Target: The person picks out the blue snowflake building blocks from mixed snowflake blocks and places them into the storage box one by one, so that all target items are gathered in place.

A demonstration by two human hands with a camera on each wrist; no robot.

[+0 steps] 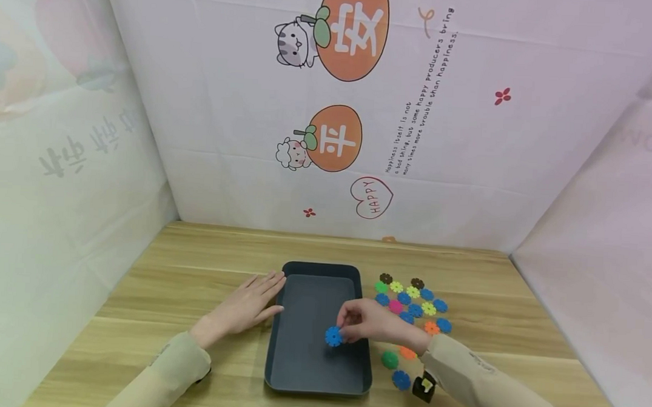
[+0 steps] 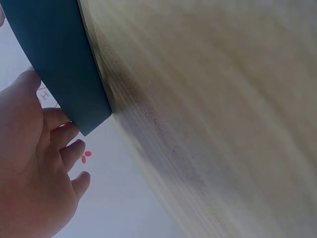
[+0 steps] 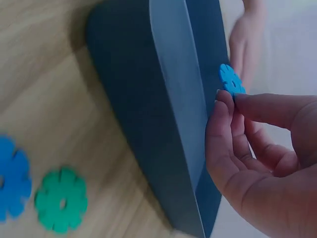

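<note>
A blue notched plastic disc (image 1: 333, 336) is pinched between the thumb and index finger of my right hand (image 1: 369, 321), held over the dark grey tray (image 1: 307, 373). In the right wrist view the same blue disc (image 3: 231, 79) stands tilted at the fingertips, above the level of the tray's rim. My left hand (image 1: 247, 304) lies with fingers extended along the tray's left rim. Seen from the left wrist, the left hand (image 2: 37, 163) has its fingertips against the tray's outer wall (image 2: 62, 64). The inside of the tray holds no disc.
Several notched discs in blue, yellow, orange, pink (image 1: 395, 306), green (image 1: 389, 359) and dark brown lie on the wooden table (image 1: 215, 356) right of the tray. Some are partly hidden by the right forearm. A small black object (image 1: 424, 387) shows at the right sleeve. White printed cloth surrounds the table.
</note>
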